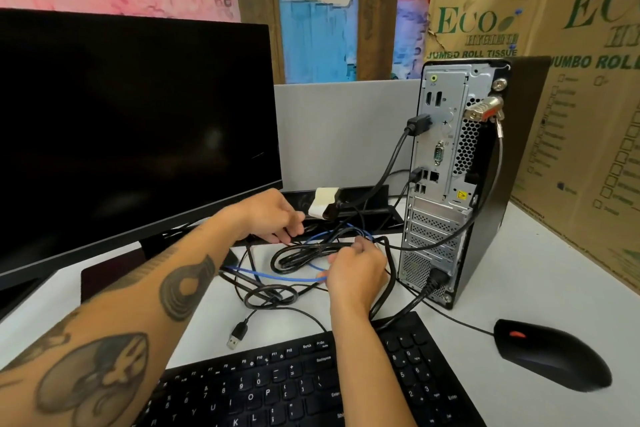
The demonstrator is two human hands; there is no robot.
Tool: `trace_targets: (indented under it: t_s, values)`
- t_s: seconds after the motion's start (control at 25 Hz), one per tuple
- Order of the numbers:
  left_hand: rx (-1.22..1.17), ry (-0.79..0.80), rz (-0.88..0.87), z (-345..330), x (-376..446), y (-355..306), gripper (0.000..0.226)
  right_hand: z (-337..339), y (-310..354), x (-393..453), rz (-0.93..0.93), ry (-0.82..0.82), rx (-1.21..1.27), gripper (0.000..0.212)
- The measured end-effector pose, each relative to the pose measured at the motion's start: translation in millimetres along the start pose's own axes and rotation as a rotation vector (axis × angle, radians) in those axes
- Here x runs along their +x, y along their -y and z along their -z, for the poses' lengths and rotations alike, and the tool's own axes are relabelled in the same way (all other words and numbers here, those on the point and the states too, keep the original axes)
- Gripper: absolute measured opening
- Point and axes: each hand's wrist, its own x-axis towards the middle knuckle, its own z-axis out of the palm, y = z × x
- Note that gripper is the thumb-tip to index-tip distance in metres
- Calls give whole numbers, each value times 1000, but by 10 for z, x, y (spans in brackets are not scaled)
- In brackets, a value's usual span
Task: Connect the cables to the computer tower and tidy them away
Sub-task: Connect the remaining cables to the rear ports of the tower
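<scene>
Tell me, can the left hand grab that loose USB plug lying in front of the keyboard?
Probably yes. The USB plug lies bare on the desk beside the left forearm, with nothing on top. The left hand is busy holding black cables, though, so it must let go first.

Both forearms reach forward, left hand (268, 217) and right hand (353, 270) with fingers curled closed.

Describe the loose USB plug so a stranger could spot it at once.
Start at the black keyboard along the near edge of the desk. Just beyond its top edge, left of the right hand, lies the USB plug. Unlike the cables already in the computer tower, its bare metal tip connects to nothing.
</scene>
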Motion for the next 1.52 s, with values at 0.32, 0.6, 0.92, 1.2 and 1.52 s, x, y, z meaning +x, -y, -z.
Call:
trace_targets:
  t_s: [0.32,0.6,0.92,1.2,1.52]
  values:
    - [596,-81,92,-379,692,107,45,-79,-72,90,-3,87,5,41]
    - [588,-300,184,-318,459,106,44,29,45,-59,-3,-81,14,16]
    - [-114,-516,252,84,24,168,13,47,-61,7,-78,-13,-92,17]
    - [-403,-286,187,42,-135,228,20,-37,-185,139,-340,43,418,29]
    - [597,-407,-114,-278,-302,83,37,52,-70,116,-422,163,656,41]
